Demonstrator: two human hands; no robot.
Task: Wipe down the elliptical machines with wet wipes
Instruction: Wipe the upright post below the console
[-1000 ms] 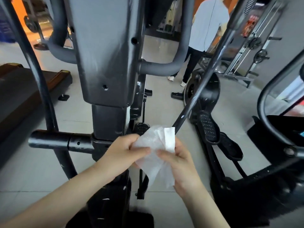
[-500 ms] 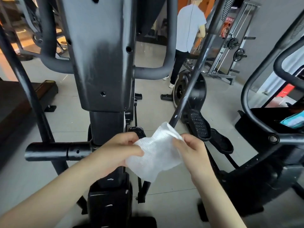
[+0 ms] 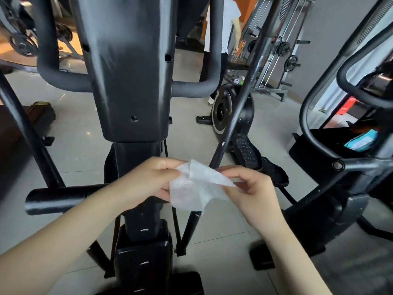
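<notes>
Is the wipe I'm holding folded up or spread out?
Partly spread. The wipe stretches between the left hand and right hand, each pinching an edge, with a top flap folded over.

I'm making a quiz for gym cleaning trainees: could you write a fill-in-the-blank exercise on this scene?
1. The left hand and the right hand each pinch a ____ wet wipe.
2. The elliptical's column behind the wipe is coloured ____.
3. The floor is laid with pale grey ____.
Missing words: white; black; tiles.
</notes>
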